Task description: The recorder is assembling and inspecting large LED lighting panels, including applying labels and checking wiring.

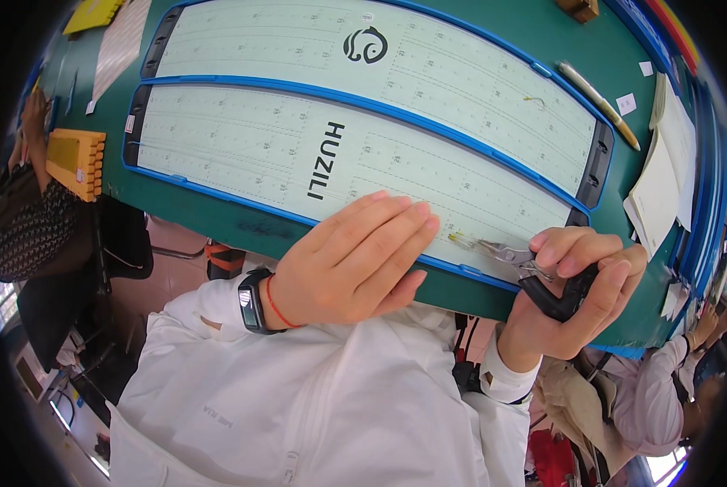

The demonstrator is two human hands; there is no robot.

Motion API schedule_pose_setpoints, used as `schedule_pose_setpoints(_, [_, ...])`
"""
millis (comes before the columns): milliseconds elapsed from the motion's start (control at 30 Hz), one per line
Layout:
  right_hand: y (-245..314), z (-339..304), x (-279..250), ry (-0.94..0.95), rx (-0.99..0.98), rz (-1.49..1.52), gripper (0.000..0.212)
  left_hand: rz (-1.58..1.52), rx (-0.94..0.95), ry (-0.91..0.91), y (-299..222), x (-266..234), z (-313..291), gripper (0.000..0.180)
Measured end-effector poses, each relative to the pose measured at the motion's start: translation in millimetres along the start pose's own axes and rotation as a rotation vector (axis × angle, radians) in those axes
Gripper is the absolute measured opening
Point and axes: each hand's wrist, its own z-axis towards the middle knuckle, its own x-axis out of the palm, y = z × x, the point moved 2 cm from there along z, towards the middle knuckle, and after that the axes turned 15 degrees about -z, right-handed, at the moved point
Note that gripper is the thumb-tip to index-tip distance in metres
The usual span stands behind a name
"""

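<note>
My right hand (584, 286) is wrapped round the black handles of a small pair of cutting pliers (505, 253). Their silver jaws point left, over the lower white panel of an unfolded blue-edged case (241, 134). Close to the jaw tips lie some small yellowish pieces (461, 239), too small to name surely. My left hand (363, 258) rests over the panel's near edge, fingers stretched out and side by side, thumb lower; anything under the fingertips is hidden. A thin line (156, 146) runs from the panel's left end. On the upper panel is a small hook-like piece (535, 100).
A pen (600, 105) and white papers (662, 166) lie at the right of the green table (241, 213). A yellow notched block (77, 164) sits at the left edge. Other people (651, 398) sit at the right and at the far left.
</note>
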Motion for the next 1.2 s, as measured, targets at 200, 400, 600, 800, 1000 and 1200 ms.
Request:
schedule_pose_setpoints(200, [0.3, -1.2, 0.3, 0.004, 0.01, 0.034, 0.023, -0.002, 0.006, 0.0, 0.4, 0.9, 0.3, 0.033])
schedule_pose_setpoints(400, [1.0, -1.5, 0.9, 0.005, -0.007, 0.014, 0.023, 0.0, 0.008, -0.005, 0.4, 1.4, -0.8, 0.032])
schedule_pose_setpoints(600, [1.8, -2.2, 1.9, -0.007, -0.01, -0.007, 0.024, 0.003, 0.018, -0.011, 0.4, 1.5, -1.1, 0.032])
schedule_pose_setpoints(800, [-1.1, -2.9, 1.9, 0.006, -0.006, 0.016, 0.024, 0.037, 0.042, 0.005, -3.0, 2.5, -5.2, 0.033])
schedule_pose_setpoints(1000, [-0.7, -3.3, 2.1, 0.008, -0.009, 0.031, 0.023, 0.066, 0.134, -0.043, -5.8, 9.0, -11.5, 0.025])
schedule_pose_setpoints(1200, [-0.6, -2.4, 2.6, 0.01, -0.014, 0.047, 0.023, 0.069, 0.14, -0.041, -6.0, 10.1, -10.9, 0.021])
